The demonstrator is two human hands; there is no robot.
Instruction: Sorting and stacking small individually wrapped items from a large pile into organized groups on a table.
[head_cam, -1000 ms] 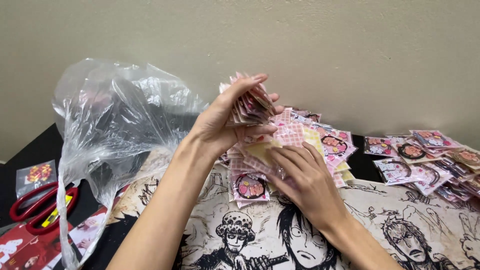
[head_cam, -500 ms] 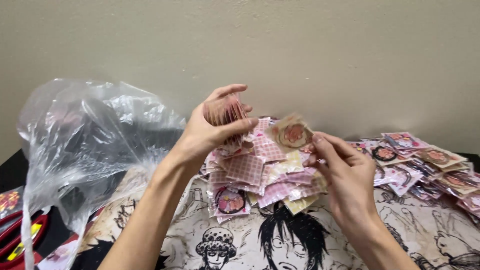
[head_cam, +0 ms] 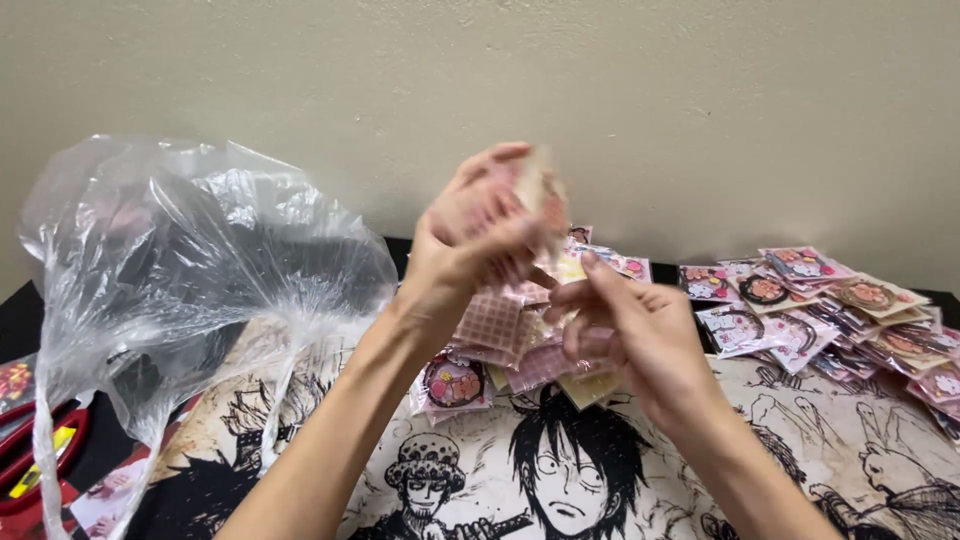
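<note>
My left hand (head_cam: 470, 235) is raised over the table and grips a stack of small pink packets (head_cam: 535, 195), blurred by motion. My right hand (head_cam: 635, 335) is just below and to the right of it, fingers curled, its fingertips touching the bottom of that stack. Under both hands lies a loose pile of pink checked packets (head_cam: 495, 325) with round badges inside, on a printed cartoon cloth (head_cam: 560, 470).
A large crumpled clear plastic bag (head_cam: 190, 260) stands at the left. More badge packets (head_cam: 810, 300) are spread at the right along the wall. Red-handled scissors (head_cam: 30, 455) lie at the far left edge.
The right hand has moved left to the bottom of the stack, no longer pinching a single packet. The left hand's stack rose slightly. The view has shifted a little.
</note>
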